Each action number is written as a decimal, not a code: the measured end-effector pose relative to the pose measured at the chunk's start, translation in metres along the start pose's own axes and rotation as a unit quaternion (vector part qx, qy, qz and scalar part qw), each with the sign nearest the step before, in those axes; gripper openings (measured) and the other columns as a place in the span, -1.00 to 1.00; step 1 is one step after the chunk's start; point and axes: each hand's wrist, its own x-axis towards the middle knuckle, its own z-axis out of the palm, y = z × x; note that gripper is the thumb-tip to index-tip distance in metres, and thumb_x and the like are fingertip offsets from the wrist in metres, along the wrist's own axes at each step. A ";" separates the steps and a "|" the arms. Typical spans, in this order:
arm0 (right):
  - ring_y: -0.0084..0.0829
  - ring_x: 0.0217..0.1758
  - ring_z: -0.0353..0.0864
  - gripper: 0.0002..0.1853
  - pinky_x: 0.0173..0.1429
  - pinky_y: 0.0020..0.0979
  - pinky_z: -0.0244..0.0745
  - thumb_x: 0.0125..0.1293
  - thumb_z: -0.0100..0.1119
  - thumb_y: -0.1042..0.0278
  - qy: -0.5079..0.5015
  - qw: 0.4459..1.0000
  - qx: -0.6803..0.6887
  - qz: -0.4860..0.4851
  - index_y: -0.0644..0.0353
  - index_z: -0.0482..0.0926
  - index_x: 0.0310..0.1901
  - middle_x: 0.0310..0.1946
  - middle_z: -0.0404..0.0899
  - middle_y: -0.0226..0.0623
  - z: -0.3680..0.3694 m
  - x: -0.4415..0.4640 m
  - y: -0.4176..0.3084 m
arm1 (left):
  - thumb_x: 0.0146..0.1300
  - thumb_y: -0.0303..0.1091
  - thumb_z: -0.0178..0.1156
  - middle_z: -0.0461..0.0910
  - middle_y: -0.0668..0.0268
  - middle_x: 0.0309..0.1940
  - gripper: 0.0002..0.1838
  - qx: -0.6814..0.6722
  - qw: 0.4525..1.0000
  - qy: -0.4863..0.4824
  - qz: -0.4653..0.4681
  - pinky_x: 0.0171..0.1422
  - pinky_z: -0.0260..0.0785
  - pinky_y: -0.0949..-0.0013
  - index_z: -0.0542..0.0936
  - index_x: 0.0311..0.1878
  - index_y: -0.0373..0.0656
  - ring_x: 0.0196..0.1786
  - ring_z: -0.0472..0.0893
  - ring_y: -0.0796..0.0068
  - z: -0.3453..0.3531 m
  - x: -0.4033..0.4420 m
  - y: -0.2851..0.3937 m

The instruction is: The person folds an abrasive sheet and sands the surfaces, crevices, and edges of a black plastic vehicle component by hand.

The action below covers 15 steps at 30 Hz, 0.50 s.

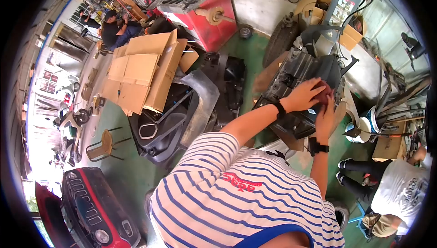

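Observation:
Both of my hands are at a dark red, cloth-like item (323,92) above a black plastic car part (291,82). My left hand (304,95) reaches in from the left, its fingers bent over the item's upper left side. From below comes my right hand (325,118), its fingers at the item's lower edge. The fingers look closed on it, though their tips are partly hidden. A dark band is on each wrist. The black part has ribs and brackets and lies beside a tire (279,41).
Flattened cardboard (136,70) lies over car panels (200,95) on the left. A red cabinet (211,20) stands behind. White buckets (363,130) are at the right, with a seated person (400,186) below them. Another person (111,32) is at the far left.

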 end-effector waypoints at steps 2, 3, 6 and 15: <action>-0.02 0.42 0.26 -0.55 0.42 -0.23 0.20 0.45 -0.14 0.41 -0.077 0.992 0.043 0.094 0.22 0.27 0.34 0.37 0.25 0.02 0.015 -0.006 0.019 | 0.25 -0.21 0.18 0.18 -0.04 0.41 -0.40 -0.046 0.996 -0.058 -0.052 0.49 0.03 0.03 0.34 0.35 -0.15 0.43 0.19 -0.13 0.023 -0.008 -0.014; -0.07 0.47 0.17 -0.53 0.46 -0.25 0.13 0.49 -0.19 0.32 -0.061 0.994 0.064 0.067 0.22 0.19 0.39 0.42 0.15 -0.02 0.017 -0.010 0.021 | 0.29 -0.13 0.13 0.12 -0.08 0.43 -0.39 -0.075 0.992 -0.061 -0.076 0.52 -0.03 0.02 0.32 0.36 -0.16 0.46 0.13 -0.14 0.026 -0.010 -0.014; -0.21 0.58 -0.10 -0.43 0.55 -0.31 -0.10 0.55 -0.27 0.15 -0.086 0.988 0.110 0.061 0.20 0.01 0.47 0.53 -0.10 -0.13 0.027 -0.004 0.050 | 0.34 -0.03 0.06 0.09 -0.14 0.44 -0.36 -0.099 0.985 -0.081 -0.113 0.56 -0.12 0.03 0.28 0.39 -0.19 0.51 0.03 -0.14 0.025 -0.001 -0.015; -0.23 0.59 -0.12 -0.37 0.56 -0.37 -0.16 0.55 -0.32 0.02 -0.210 0.970 0.106 0.067 0.16 -0.10 0.50 0.52 -0.11 -0.10 0.027 0.080 0.096 | 0.40 -0.19 -0.05 0.15 -0.23 0.38 -0.71 0.043 0.990 -0.110 0.078 0.51 -0.10 -0.18 0.50 0.05 -0.10 0.42 0.10 -0.38 0.066 0.050 -0.079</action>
